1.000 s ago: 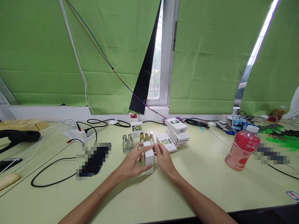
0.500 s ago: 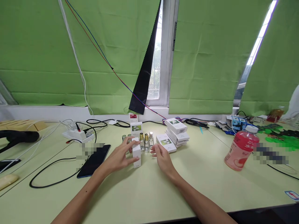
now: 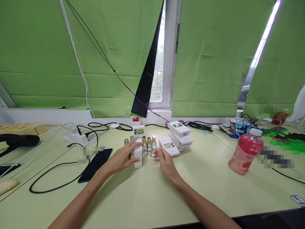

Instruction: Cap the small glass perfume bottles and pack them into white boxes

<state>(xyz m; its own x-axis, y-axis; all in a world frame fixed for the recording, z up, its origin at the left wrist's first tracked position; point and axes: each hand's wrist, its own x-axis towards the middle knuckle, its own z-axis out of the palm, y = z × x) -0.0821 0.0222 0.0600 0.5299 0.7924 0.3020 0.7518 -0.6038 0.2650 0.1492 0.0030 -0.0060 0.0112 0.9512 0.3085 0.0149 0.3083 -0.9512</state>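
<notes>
My left hand (image 3: 120,159) has its thumb and fingers around a small white box (image 3: 138,156), which stands upright on the table. Right behind and beside that box are small clear glass bottles: two with gold caps (image 3: 149,147) and one with a silvery cap (image 3: 154,143). More bottles (image 3: 126,142) show past my left fingers, partly hidden. My right hand (image 3: 167,163) is loosely curled, fingers a little apart, with nothing visible in it. It is close to a white box with a flower picture (image 3: 169,145) lying flat.
White boxes are stacked (image 3: 180,129) at the right, and picture boxes (image 3: 138,131) stand behind the bottles. A dark phone (image 3: 96,165) and cable lie left, near a white power strip (image 3: 79,139). A pink drink bottle (image 3: 245,152) stands far right.
My left hand has shifted the small white box slightly away from me and to the left, nearer the bottles, and it now stands straighter. My right hand stays about where it was.
</notes>
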